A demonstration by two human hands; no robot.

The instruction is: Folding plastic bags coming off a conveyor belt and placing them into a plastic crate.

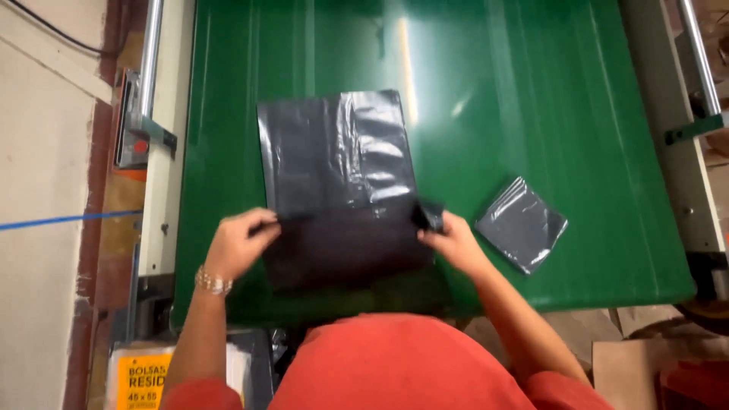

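A flat black plastic bag lies spread on the green conveyor surface. Its near part is lifted and folded toward the far end. My left hand pinches the bag's left edge at the fold. My right hand pinches the right edge, where the plastic bunches between the fingers. A bracelet sits on my left wrist. A small folded grey-black bag rests on the green surface just right of my right hand, apart from it.
White machine frames with metal rails run along both sides of the green surface. A yellow-labelled package sits at the lower left. Cardboard lies on the floor at the lower right.
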